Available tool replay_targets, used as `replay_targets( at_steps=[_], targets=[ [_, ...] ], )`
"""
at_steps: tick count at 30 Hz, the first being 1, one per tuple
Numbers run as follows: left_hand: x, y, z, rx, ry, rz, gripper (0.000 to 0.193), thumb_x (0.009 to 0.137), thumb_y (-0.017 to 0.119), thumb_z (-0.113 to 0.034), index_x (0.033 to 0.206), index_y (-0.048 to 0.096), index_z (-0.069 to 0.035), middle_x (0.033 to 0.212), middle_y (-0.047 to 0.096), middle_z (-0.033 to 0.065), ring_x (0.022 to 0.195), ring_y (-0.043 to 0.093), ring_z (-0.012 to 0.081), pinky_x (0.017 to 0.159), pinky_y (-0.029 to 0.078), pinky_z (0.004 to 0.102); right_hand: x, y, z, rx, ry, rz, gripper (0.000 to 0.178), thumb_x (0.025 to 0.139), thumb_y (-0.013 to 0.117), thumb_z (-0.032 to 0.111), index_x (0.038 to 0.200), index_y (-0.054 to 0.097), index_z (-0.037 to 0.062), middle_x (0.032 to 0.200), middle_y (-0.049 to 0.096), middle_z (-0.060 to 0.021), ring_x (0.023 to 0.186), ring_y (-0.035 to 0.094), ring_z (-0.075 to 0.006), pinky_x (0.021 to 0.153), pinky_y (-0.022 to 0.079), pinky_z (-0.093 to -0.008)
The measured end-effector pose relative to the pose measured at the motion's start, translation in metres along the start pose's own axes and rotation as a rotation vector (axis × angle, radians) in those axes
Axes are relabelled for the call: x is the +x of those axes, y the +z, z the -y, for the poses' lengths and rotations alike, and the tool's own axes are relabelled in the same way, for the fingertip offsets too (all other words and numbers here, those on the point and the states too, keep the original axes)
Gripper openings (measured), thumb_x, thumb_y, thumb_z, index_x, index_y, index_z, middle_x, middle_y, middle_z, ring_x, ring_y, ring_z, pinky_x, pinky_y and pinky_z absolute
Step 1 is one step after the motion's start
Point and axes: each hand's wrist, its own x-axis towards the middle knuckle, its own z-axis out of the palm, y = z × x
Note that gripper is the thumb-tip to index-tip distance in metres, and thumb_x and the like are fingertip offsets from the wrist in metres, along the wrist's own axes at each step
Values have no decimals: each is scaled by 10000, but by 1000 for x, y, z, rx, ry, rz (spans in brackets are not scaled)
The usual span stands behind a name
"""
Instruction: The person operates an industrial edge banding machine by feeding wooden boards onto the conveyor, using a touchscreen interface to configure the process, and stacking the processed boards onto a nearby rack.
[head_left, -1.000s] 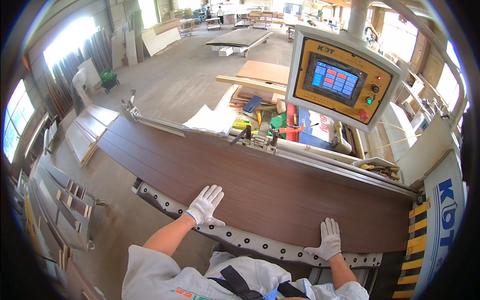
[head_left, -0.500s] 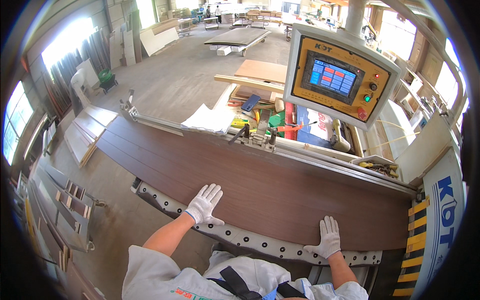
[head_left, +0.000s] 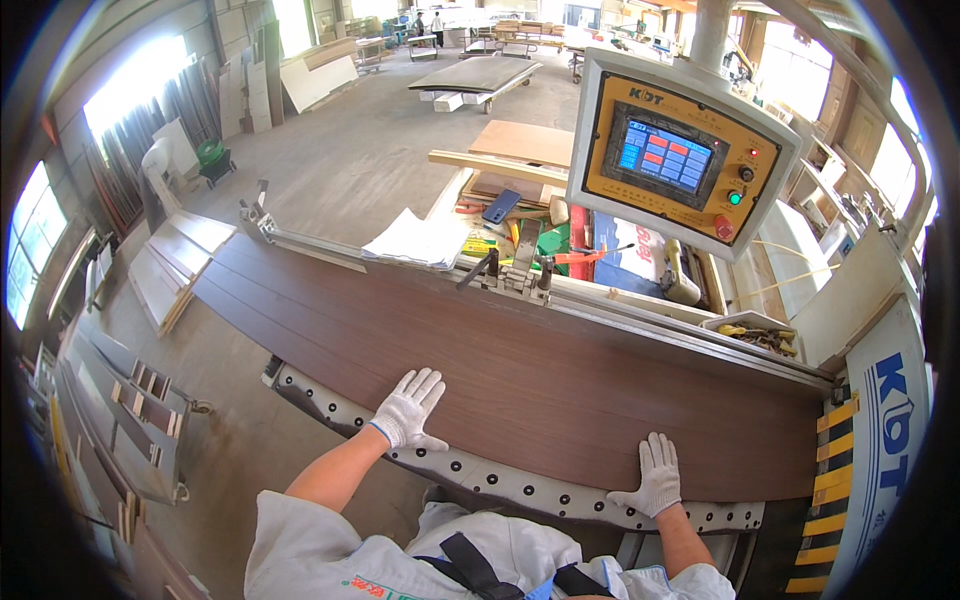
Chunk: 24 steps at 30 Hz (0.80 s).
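Note:
A long dark brown wood-grain panel (head_left: 560, 385) lies flat across the machine's table, its far edge along a metal guide rail (head_left: 640, 325). My left hand (head_left: 408, 410), in a white knitted glove, rests flat on the panel's near edge, fingers spread and pointing away from me. Farther right, my gloved right hand (head_left: 652, 478) presses open on the same near edge, thumb out to the left. Neither hand grips anything. Under the near edge shows a pale table strip (head_left: 480, 476) with black round rollers. The panel's right end meets the machine body.
A control panel with a lit screen (head_left: 665, 150) hangs at the upper right. Behind the rail are papers (head_left: 415, 240), a blue phone (head_left: 501, 206) and tools. Yellow-black striping (head_left: 833, 480) marks the machine at right. Stacked boards (head_left: 175, 260) stand at left; a loaded cart (head_left: 475, 80) stands beyond.

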Motion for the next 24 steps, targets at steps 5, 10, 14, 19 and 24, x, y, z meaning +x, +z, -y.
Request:
replay_targets(
  at_steps=[5, 10, 14, 19, 24],
  targets=[
    [0, 0, 1, -7, 3, -12, 1335, 778, 549, -949, 1619, 380, 73, 1717, 317, 289, 1617, 248, 447, 1344, 147, 542, 1, 1, 0, -7, 3, 5, 1313, 559, 877, 757, 1477, 534, -116, 1606, 442, -347, 1544, 356, -509, 1314, 218, -590],
    [0, -1, 0, 3, 6, -6, 1334, 781, 537, -953, 1620, 379, 73, 1715, 320, 291, 1615, 252, 448, 1343, 149, 545, 0, 2, -1, -7, -2, -4, 1315, 558, 871, 765, 1473, 539, -119, 1607, 442, -347, 1547, 354, -506, 1316, 214, -588],
    [-1, 0, 1, 3, 4, -10, 1342, 775, 534, -959, 1622, 378, 71, 1715, 320, 292, 1615, 251, 449, 1343, 147, 547, 0, 1, -1, -3, -6, -2, 1313, 560, 869, 767, 1467, 542, -125, 1602, 448, -349, 1545, 357, -507, 1315, 214, -590],
    [0, 1, 1, 14, 6, -5, 1352, 769, 532, -967, 1624, 376, 68, 1715, 319, 292, 1614, 250, 452, 1343, 146, 547, 0, 2, -2, -1, -7, -5, 1309, 563, 871, 763, 1466, 544, -126, 1599, 451, -350, 1542, 361, -509, 1316, 213, -590],
    [0, -1, 0, 14, -3, 14, 1358, 767, 532, -969, 1628, 367, 69, 1722, 306, 289, 1621, 234, 446, 1344, 138, 544, 1, -1, 0, -2, 1, 4, 1299, 565, 875, 753, 1466, 547, -124, 1599, 452, -348, 1541, 362, -507, 1317, 213, -589]
  ],
)
